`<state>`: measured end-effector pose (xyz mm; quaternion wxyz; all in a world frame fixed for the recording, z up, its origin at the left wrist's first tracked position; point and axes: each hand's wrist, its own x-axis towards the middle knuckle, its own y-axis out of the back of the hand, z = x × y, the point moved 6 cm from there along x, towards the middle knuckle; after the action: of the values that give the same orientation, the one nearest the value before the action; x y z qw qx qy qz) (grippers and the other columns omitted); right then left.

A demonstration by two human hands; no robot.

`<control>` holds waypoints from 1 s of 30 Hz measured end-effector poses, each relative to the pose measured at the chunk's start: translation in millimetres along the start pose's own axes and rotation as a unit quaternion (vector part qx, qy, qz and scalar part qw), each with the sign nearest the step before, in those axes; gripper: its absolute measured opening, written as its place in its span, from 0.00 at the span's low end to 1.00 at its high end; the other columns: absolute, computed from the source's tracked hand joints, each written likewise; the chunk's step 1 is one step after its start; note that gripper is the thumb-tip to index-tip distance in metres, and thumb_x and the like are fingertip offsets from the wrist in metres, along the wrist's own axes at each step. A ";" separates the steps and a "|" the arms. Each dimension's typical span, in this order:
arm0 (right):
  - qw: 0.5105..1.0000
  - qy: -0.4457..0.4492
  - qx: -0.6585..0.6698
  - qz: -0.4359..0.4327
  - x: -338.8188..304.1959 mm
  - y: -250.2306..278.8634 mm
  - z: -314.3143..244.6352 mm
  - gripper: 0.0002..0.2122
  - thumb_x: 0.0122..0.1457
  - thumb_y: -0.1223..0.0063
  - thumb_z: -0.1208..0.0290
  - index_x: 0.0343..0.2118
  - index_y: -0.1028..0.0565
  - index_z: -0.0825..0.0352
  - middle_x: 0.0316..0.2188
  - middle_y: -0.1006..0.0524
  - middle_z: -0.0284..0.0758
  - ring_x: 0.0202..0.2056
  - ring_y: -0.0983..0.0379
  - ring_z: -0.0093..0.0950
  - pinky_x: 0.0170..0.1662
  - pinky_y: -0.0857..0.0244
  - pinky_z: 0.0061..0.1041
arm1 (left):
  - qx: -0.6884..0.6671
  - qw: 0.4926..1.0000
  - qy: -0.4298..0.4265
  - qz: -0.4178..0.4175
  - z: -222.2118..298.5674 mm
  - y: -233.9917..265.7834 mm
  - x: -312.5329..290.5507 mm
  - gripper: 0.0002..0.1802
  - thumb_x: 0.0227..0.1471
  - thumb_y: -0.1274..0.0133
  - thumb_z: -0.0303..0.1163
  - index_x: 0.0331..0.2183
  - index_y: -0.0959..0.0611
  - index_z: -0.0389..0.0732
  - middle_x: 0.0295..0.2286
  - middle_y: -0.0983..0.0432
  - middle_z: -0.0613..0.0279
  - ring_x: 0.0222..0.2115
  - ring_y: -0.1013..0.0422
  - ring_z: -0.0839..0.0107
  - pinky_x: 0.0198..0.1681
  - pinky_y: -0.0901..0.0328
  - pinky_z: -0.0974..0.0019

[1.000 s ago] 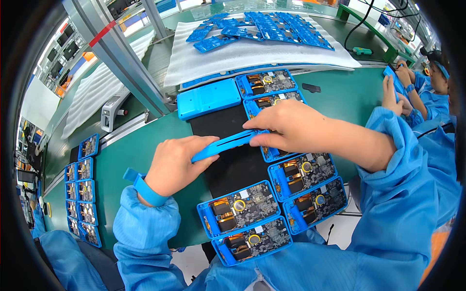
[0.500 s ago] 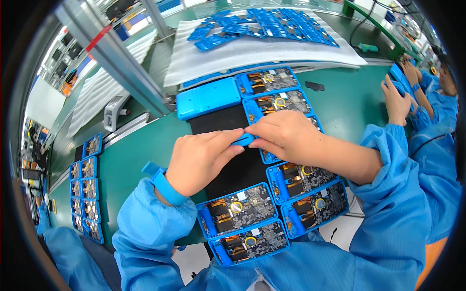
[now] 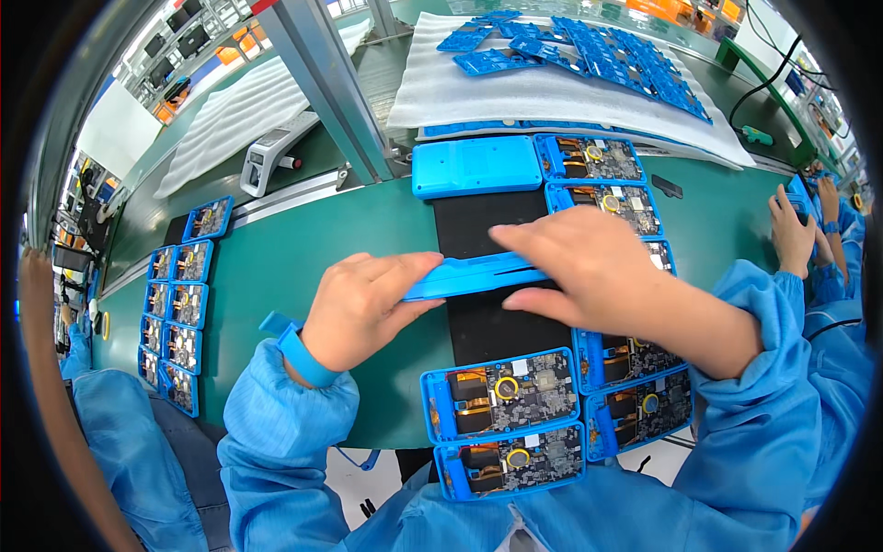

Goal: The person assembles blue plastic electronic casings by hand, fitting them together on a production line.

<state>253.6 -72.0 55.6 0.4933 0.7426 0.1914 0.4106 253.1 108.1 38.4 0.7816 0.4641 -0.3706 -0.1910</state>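
A blue plastic device case (image 3: 474, 275) is held edge-on over the black mat, a dark slit showing along the right part of its side. My left hand (image 3: 363, 299) pinches its left end between thumb and fingers. Around the right end is my right hand (image 3: 589, 271), thumb below and fingers above, spread wider than the case is thick; its palm side is hidden. Beneath both hands lies the black mat (image 3: 487, 327). Closer to me sit two open blue housings with circuit boards, the upper one (image 3: 501, 394) and the lower one (image 3: 510, 460).
A closed blue case (image 3: 476, 166) lies beyond the mat, beside a column of open housings (image 3: 589, 158). Blue panels (image 3: 635, 69) rest on white foam (image 3: 432, 101) at the back. More housings (image 3: 189, 302) stand left. A metal post (image 3: 336, 92) rises behind; a co-worker's hand (image 3: 791, 235) is right.
The case has turned from end-on to lengthwise between my hands. My right hand has moved off the pinch to the right end, fingers parting. The whole view has shifted.
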 end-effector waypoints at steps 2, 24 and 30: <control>1.000 0.011 0.006 0.000 2.5 -23.1 -6.2 0.19 0.46 0.39 0.64 0.41 0.27 0.65 0.34 0.23 0.36 0.32 0.26 0.33 0.34 0.33 0.31 | 0.003 1.000 -0.012 0.013 -2.0 -1.3 -2.1 0.22 0.36 0.37 0.28 0.39 0.21 0.39 0.32 0.22 0.58 0.26 0.27 0.61 0.27 0.35 0.65; 0.990 0.089 -0.055 0.092 -1.4 -36.2 -4.8 0.17 0.45 0.39 0.67 0.38 0.26 0.68 0.35 0.23 0.38 0.38 0.25 0.35 0.39 0.30 0.29 | 0.002 0.992 -0.071 0.102 -9.7 -15.4 -10.6 0.28 0.30 0.35 0.26 0.40 0.22 0.39 0.41 0.25 0.55 0.43 0.29 0.54 0.44 0.32 0.59; 0.998 -0.049 -0.001 0.028 27.6 -20.2 58.4 0.12 0.49 0.42 0.62 0.35 0.24 0.62 0.35 0.23 0.35 0.36 0.27 0.33 0.38 0.33 0.32 | -0.023 1.000 0.015 -0.002 -19.3 -26.6 -10.5 0.26 0.31 0.34 0.30 0.39 0.22 0.47 0.50 0.34 0.55 0.54 0.40 0.49 0.50 0.41 0.52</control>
<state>318.9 -77.7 38.9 0.4908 0.7666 0.1458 0.3875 262.1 113.0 5.4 0.7968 0.4498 -0.3535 -0.1945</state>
